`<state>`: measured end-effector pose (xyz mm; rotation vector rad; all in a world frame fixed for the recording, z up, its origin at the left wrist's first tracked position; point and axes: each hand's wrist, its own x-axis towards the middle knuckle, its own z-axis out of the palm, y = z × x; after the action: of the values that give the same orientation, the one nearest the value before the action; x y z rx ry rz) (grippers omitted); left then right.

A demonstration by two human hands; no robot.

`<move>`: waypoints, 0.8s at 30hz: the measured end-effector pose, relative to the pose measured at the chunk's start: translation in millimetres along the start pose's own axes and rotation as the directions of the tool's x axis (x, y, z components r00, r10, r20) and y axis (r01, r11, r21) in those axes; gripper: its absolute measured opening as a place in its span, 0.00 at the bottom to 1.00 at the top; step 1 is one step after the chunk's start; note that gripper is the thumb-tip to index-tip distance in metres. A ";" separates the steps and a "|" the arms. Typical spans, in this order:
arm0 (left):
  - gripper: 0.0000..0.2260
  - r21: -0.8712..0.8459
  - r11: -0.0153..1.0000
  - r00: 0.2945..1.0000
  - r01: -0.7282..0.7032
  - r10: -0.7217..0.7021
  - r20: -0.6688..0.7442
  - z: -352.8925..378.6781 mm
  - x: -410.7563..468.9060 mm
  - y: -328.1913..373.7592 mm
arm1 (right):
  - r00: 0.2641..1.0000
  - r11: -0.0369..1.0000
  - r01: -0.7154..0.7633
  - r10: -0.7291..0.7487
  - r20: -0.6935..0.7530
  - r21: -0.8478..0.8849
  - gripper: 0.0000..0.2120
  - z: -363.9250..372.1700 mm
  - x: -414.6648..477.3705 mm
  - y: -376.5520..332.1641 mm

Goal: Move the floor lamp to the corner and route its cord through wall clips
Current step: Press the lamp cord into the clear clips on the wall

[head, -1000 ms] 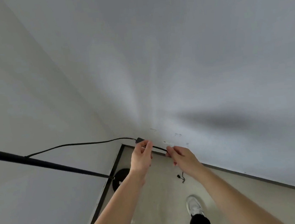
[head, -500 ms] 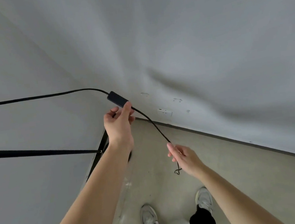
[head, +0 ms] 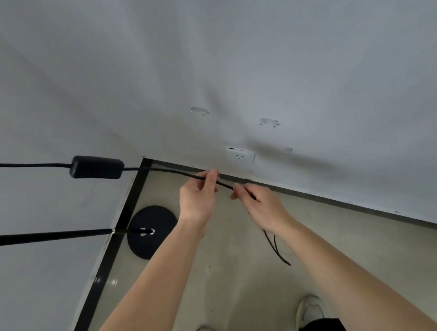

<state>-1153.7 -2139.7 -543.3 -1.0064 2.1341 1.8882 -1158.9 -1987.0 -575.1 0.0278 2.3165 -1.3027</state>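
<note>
The floor lamp stands in the corner, its round black base [head: 151, 230] on the floor and its black pole [head: 41, 237] running off the left edge. A black cord [head: 168, 170] with an inline box [head: 96, 167] hangs in the air from the left. My left hand [head: 198, 198] pinches the cord, and my right hand [head: 261, 205] grips it just to the right. The cord's loose end [head: 275, 246] dangles below my right hand. Clear wall clips [head: 199, 110] [head: 269, 121] [head: 288, 150] sit on the wall above, holding nothing.
A white wall socket [head: 241, 155] sits low on the wall, just above the dark baseboard [head: 354, 203]. Two white walls meet at the corner behind the lamp base. My shoes [head: 310, 309] stand on the pale glossy floor.
My left hand slid off the inline box down the cord toward my right hand. My right hand rose and closed on the cord. The view dropped, showing the lamp base.
</note>
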 end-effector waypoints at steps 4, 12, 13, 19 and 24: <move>0.11 -0.163 0.980 0.991 -0.113 0.098 -0.096 4.5 43.5 -16.2 | 1.000 1.000 0.004 -0.004 -0.025 -0.001 0.19 22.3 33.0 45.9; 0.02 -0.249 0.897 0.928 -0.365 0.371 -0.024 22.7 117.2 -42.0 | 0.985 0.989 0.123 -0.111 -0.133 0.080 0.14 45.0 102.5 92.3; 0.02 -0.235 0.897 0.924 -0.374 0.383 -0.007 26.5 123.3 -50.7 | 0.980 0.986 0.147 -0.135 -0.144 0.081 0.14 47.4 109.9 92.4; 0.10 -0.218 0.886 0.906 -0.409 0.423 0.015 35.1 154.9 -75.7 | 0.960 0.975 0.219 -0.210 -0.183 0.033 0.14 58.8 135.6 112.7; 0.09 -0.375 0.856 0.931 -0.356 0.357 -0.068 26.7 168.0 -64.3 | 0.973 0.993 0.116 -0.113 -0.202 0.003 0.15 70.2 125.7 147.1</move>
<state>-1257.2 -2181.4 -686.9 -0.6828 2.1122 2.5548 -1206.3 -1989.9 -775.3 0.0323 2.5112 -1.4329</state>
